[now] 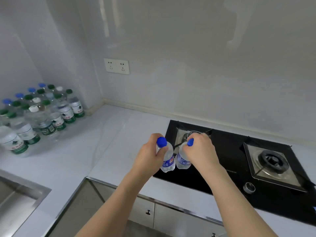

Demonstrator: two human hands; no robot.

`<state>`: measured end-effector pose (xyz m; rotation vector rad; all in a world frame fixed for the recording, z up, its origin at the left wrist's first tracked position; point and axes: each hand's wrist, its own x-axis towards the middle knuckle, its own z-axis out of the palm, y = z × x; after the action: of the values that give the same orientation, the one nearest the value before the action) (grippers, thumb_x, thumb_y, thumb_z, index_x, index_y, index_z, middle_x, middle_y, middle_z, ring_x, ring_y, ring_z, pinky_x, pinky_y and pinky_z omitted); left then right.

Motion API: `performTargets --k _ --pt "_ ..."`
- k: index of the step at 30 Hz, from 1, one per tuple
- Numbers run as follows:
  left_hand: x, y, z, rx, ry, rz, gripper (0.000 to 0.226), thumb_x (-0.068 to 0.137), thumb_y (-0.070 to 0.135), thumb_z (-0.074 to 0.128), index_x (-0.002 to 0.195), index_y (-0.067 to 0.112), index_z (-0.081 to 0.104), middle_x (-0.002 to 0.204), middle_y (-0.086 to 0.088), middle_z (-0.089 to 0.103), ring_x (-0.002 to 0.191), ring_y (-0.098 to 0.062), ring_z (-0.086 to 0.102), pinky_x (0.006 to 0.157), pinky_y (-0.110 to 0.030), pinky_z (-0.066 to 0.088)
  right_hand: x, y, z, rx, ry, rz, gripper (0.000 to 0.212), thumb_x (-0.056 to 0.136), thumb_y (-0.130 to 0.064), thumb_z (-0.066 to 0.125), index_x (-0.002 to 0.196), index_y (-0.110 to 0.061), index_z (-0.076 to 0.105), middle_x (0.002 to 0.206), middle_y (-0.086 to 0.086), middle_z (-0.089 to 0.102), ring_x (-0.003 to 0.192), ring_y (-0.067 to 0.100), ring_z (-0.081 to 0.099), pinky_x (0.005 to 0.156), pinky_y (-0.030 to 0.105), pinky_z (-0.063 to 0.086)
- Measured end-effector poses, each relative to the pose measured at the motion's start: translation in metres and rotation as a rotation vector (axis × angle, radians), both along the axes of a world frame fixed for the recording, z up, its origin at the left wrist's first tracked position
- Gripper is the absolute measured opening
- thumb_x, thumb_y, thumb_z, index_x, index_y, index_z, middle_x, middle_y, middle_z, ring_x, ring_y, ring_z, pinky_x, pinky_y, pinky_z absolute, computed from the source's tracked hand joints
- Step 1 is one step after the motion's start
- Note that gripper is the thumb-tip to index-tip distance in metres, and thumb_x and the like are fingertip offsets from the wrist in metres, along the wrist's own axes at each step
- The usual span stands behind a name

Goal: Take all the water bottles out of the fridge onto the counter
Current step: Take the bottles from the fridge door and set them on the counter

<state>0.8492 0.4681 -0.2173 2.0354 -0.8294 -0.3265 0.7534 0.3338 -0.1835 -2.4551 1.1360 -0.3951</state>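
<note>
Two blue-capped bottles are held near the neck above the counter point(119, 134), one point(166, 157) gripped in the left hand point(150, 154), the other point(182, 159) in the right hand point(200, 151), side by side over the hob's point(222, 151) near edge. A cluster of bottles point(39, 113) already stands in the far-left corner. The pair would best be carried left, clear of the burners, lowered upright beside that cluster, and released only once seated flat.

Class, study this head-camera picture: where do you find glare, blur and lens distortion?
Head view: streaky glare on the glossy wall; the bottle cluster softens and smears toward the left edge; the wide lens bows the counter and stove lines; both hands, left hand and right hand, stay fairly sharp under even light with faint shadows.
</note>
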Motion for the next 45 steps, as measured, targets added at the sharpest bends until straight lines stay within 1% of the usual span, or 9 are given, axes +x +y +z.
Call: performTargets --k 4,8,11,19,22,28,32,37,45 --pt "0.037 -0.009 0.0 0.055 -0.01 0.071 0.022 0.097 0.027 0.052 0.117 0.032 0.043 0.111 0.001 0.062 0.082 -0.021 0.061 0.065 -0.033 0.052 0.04 -0.023 0.003 0.011 -0.007 0.082 0.02 0.088 -0.02 0.06 0.107 -0.014 0.06 0.105 0.003 0.051 0.08 0.015 0.05 0.069 0.023 0.039" --pt "0.076 -0.023 0.002 0.061 -0.018 0.16 0.021 0.096 0.025 0.053 0.113 0.032 0.045 0.109 0.001 0.065 0.077 -0.023 0.061 0.068 -0.041 0.054 0.085 -0.044 -0.002 0.078 -0.035 0.154 0.02 0.087 -0.016 0.056 0.105 -0.013 0.062 0.109 0.006 0.052 0.082 0.018 0.05 0.072 0.026 0.041" --pt "0.097 -0.024 0.0 0.045 -0.023 0.213 0.022 0.095 0.023 0.054 0.114 0.031 0.046 0.109 0.002 0.065 0.086 -0.023 0.062 0.074 -0.046 0.056 0.116 -0.053 -0.006 0.112 -0.028 0.181 0.021 0.085 -0.015 0.055 0.105 -0.013 0.062 0.105 0.004 0.048 0.081 0.02 0.049 0.072 0.027 0.04" --pt "0.165 0.005 -0.013 0.055 0.017 0.327 0.021 0.095 0.021 0.055 0.111 0.032 0.046 0.107 0.003 0.065 0.077 -0.026 0.062 0.069 -0.047 0.056 0.202 -0.03 -0.013 0.164 -0.018 0.3 0.016 0.087 -0.015 0.056 0.103 -0.012 0.06 0.105 0.002 0.046 0.081 0.018 0.048 0.068 0.024 0.036" --pt "0.194 0.027 -0.021 0.06 0.018 0.354 0.021 0.095 0.024 0.056 0.109 0.033 0.045 0.105 0.001 0.065 0.075 -0.029 0.063 0.068 -0.048 0.056 0.235 -0.01 -0.02 0.187 -0.024 0.323 0.016 0.086 -0.013 0.056 0.101 -0.012 0.061 0.107 0.003 0.049 0.082 0.019 0.049 0.069 0.025 0.036" --pt "0.262 0.095 -0.025 0.024 0.043 0.443 0.021 0.093 0.026 0.06 0.108 0.033 0.047 0.107 0.006 0.066 0.094 -0.023 0.062 0.077 -0.046 0.054 0.31 0.047 -0.023 0.234 0.001 0.424 0.016 0.083 -0.012 0.057 0.099 -0.012 0.062 0.107 0.003 0.051 0.084 0.018 0.052 0.063 0.023 0.036" --pt "0.299 0.143 -0.03 0.008 0.04 0.544 0.02 0.093 0.027 0.06 0.11 0.029 0.049 0.105 0.007 0.063 0.077 -0.024 0.058 0.071 -0.039 0.05 0.365 0.092 -0.022 0.279 0.009 0.508 0.016 0.082 -0.013 0.06 0.098 -0.016 0.062 0.108 0.003 0.051 0.087 0.02 0.056 0.07 0.025 0.04" --pt "0.34 0.209 -0.044 0.003 0.04 0.656 0.02 0.093 0.028 0.061 0.108 0.03 0.049 0.1 0.006 0.063 0.055 -0.016 0.045 0.064 -0.036 0.048 0.431 0.158 -0.033 0.36 0.06 0.604 0.012 0.08 -0.014 0.06 0.089 -0.02 0.056 0.104 0.001 0.045 0.076 0.023 0.057 0.074 0.038 0.056" --pt "0.391 0.291 -0.063 -0.013 0.04 0.771 0.027 0.088 0.021 0.069 0.103 0.033 0.051 0.099 0.015 0.058 0.074 -0.009 0.054 0.069 -0.024 0.043 0.513 0.245 -0.057 0.392 0.172 0.773 0.018 0.078 -0.015 0.061 0.095 -0.019 0.054 0.107 0.0 0.041 0.083 0.023 0.058 0.078 0.039 0.057"
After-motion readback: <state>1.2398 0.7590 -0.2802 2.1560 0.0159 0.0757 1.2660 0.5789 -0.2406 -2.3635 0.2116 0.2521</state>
